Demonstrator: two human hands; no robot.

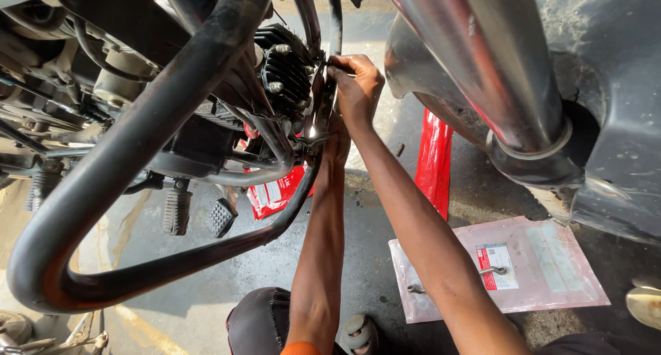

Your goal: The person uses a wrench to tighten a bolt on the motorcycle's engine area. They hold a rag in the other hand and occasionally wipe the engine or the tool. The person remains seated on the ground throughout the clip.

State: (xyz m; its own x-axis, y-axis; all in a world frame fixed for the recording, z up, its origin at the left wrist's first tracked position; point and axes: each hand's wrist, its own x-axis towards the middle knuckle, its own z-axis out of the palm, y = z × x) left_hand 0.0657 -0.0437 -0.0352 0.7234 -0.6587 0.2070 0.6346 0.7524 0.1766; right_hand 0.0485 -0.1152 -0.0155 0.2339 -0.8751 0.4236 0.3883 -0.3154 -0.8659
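You are low beside a motorcycle, and its black crash guard tube (138,141) curves across the left of your view. At the right, the chrome exhaust pipe (496,66) runs down. Between them sits the finned engine cylinder (286,69) with its bolts. Your right hand (358,86) is closed around a thin metal part at the cylinder's edge. Your left hand (336,143) is just below it, mostly hidden, so I cannot tell its grip. On the concrete floor (372,238) lies a clear plastic bag (502,265).
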